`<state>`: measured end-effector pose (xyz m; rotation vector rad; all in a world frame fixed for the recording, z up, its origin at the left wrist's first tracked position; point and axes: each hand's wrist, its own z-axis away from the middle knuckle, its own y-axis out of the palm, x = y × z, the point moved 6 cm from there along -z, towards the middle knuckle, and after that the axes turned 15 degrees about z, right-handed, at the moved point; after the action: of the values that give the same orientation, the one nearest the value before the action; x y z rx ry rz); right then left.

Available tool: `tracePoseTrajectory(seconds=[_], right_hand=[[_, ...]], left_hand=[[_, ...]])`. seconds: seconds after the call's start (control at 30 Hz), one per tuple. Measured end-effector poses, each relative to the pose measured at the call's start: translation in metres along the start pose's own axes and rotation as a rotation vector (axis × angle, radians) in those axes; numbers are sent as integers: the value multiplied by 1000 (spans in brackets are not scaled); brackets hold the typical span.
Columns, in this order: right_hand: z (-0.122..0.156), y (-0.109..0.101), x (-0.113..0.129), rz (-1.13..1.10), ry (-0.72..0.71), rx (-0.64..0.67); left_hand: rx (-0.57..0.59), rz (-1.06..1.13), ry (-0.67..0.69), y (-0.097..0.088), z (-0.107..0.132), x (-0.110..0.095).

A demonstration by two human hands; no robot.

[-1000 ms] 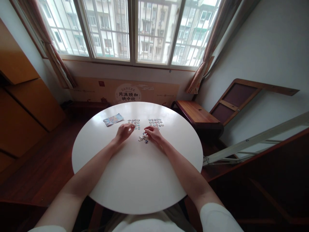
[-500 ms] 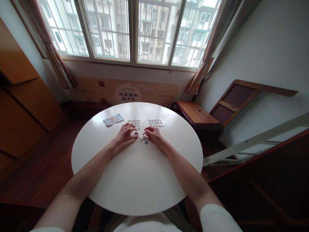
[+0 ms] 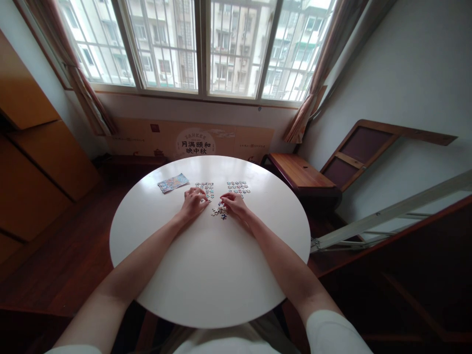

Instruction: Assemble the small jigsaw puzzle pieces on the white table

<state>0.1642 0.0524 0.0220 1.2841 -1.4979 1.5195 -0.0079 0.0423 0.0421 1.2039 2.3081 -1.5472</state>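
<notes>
My left hand (image 3: 194,202) rests at the near side of a block of jigsaw pieces (image 3: 209,188) laid out in rows. Its thumb and fingers are closed at the tips on a small jigsaw piece, mostly covered by the fingers. To the right, my right hand (image 3: 236,203) is pinched at the fingertips around another jigsaw piece, only partly visible. It sits just below a second block of jigsaw pieces (image 3: 241,186). Between the two hands lies a loose heap of jigsaw pieces (image 3: 218,212), some pale side up. A colourful picture sheet (image 3: 173,182) lies flat, up and left of my left hand.
Everything lies on a round white table (image 3: 210,270). Behind it a printed cardboard panel (image 3: 143,135) leans below the barred window. A wooden bench (image 3: 302,171) stands at the right back, and a metal-framed structure (image 3: 368,223) slants along the right side.
The thumb and fingers of my left hand, apart before around a dark piece, have come together, and the hand has turned slightly. My right hand stays almost where it was.
</notes>
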Motion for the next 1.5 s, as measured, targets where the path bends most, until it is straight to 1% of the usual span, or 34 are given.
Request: tracePoseTrajectory(seconds=[0.13, 0.33, 0.5, 0.73, 0.87, 1.0, 1.1, 1.27, 1.5], right_hand=[[0, -1, 0, -3, 2, -5], [0, -1, -1, 0, 5, -3], [0, 0, -2, -5, 15, -1], [1, -1, 1, 4, 3, -1], [0, -1, -1, 8, -2, 3], [-2, 0, -4, 2, 2, -1], [-2, 0, -5, -5, 0, 2], [-2, 0, -4, 6, -2, 2], [-4, 1, -7, 2, -1, 4]], left_hand=[[-34, -8, -31, 2, 0, 1], [-79, -12, -83, 1, 0, 7], [-79, -19, -115, 2, 0, 10], [-60, -16, -116, 1, 1, 4], [-89, -31, -129, -7, 0, 2], [-137, -52, -174, -19, -1, 10], [-116, -59, -189, -20, -1, 14], [-68, -85, -159, -16, -1, 11], [-23, -62, -177, -14, -1, 10]])
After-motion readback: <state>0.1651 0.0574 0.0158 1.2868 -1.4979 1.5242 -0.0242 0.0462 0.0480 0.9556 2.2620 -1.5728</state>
